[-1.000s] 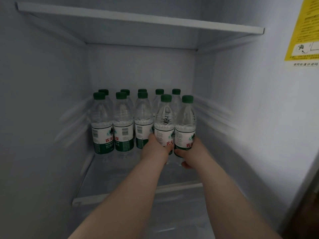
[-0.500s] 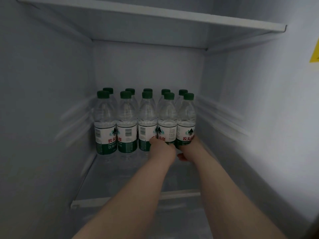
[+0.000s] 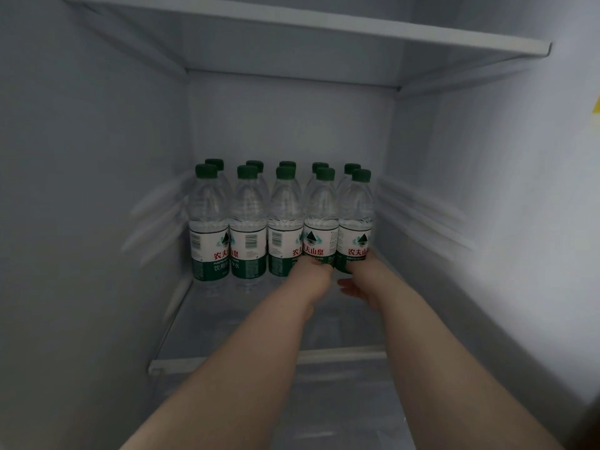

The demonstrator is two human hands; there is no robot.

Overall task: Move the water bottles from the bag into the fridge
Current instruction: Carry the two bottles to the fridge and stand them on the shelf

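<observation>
Several clear water bottles with green caps and white-green labels stand in two rows at the back of the fridge's glass shelf (image 3: 227, 336). My left hand (image 3: 313, 276) is wrapped around the base of the front row's fourth bottle (image 3: 319, 222). My right hand (image 3: 365, 280) grips the base of the rightmost front bottle (image 3: 355, 219). Both bottles stand upright on the shelf, in line with the front row. The bag is out of view.
The fridge's side walls close in left and right, with shelf rails (image 3: 418, 216) on them. Another white shelf (image 3: 324, 24) spans overhead. The shelf's front strip (image 3: 181, 363) lies near me. A yellow sticker corner (image 3: 596, 107) shows on the right wall.
Both hands pushed their two bottles back from in front of the group into line with the front row. The view shifted left and closer.
</observation>
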